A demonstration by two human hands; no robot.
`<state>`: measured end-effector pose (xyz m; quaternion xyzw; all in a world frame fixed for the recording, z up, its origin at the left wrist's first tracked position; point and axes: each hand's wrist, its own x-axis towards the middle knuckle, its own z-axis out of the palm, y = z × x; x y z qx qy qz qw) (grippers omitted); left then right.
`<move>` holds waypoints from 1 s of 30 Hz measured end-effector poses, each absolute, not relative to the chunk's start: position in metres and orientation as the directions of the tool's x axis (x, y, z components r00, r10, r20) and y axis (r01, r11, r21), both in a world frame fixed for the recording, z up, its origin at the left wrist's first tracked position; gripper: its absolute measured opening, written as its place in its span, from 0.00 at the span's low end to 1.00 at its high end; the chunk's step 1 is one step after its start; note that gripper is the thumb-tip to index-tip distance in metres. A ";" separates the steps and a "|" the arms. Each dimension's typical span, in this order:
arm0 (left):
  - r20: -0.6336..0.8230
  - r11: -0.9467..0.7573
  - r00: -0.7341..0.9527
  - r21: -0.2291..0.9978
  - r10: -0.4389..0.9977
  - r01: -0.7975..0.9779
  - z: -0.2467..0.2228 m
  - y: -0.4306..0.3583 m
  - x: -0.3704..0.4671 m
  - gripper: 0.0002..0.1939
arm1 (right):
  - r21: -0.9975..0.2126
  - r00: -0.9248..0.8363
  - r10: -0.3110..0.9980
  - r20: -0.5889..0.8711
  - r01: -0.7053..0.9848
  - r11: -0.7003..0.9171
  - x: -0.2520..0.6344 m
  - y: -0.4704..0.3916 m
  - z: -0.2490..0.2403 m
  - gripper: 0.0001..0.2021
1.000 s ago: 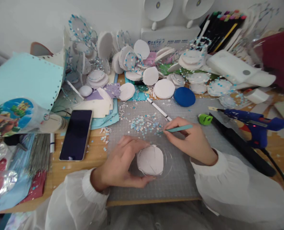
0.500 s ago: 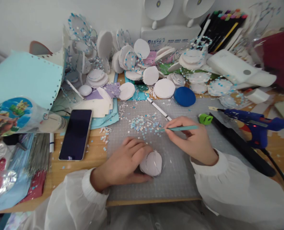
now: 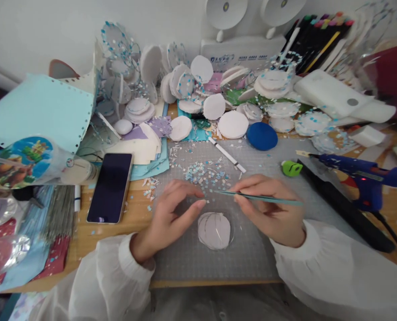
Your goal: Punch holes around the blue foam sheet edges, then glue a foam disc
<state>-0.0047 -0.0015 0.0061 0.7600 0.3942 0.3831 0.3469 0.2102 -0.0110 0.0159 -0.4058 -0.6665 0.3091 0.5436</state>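
My right hand (image 3: pixel 270 209) grips a pair of teal tweezers (image 3: pixel 265 198) between thumb and fingers, their tips pointing left. My left hand (image 3: pixel 176 214) is open, thumb and index finger apart and curved towards the tweezer tips; a tiny pale piece may be at the thumb tip, too small to tell. Just below the hands, a white round disc (image 3: pixel 214 230) with thin wire looped over it lies on the grey cutting mat (image 3: pixel 245 263), touched by neither hand. Above it are scattered small blue and white star pieces (image 3: pixel 201 171).
A white pen (image 3: pixel 227 154) lies beyond the stars, near a blue disc (image 3: pixel 262 136). At right are a blue glue gun (image 3: pixel 364 171), a green object (image 3: pixel 291 168) and a black bar (image 3: pixel 345 205). A phone (image 3: pixel 110 187) lies left; many white discs (image 3: pixel 233 124) crowd the back.
My left hand has let go of the white disc and lifted up and left, opening its fingers. My right hand has shifted slightly down with the tweezers, away from the stars.
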 end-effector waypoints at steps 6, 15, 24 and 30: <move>0.335 -0.461 0.392 0.838 0.857 0.293 0.003 -0.003 0.002 0.06 | -0.822 -0.156 0.848 0.507 0.209 0.530 0.204 -0.018 0.014 0.15; 0.282 -0.314 0.162 0.923 0.945 0.223 0.003 -0.005 -0.007 0.11 | -0.863 -0.205 0.900 0.384 0.268 0.429 0.207 -0.005 0.006 0.10; 0.218 -0.256 0.186 0.943 0.958 0.214 0.003 -0.007 -0.006 0.11 | -0.774 -0.299 0.846 0.442 0.350 0.528 0.203 -0.003 -0.005 0.07; 0.212 -0.255 0.192 0.938 0.958 0.235 0.003 -0.006 -0.006 0.10 | -0.832 -0.193 0.874 0.447 0.270 0.485 0.207 -0.004 0.006 0.09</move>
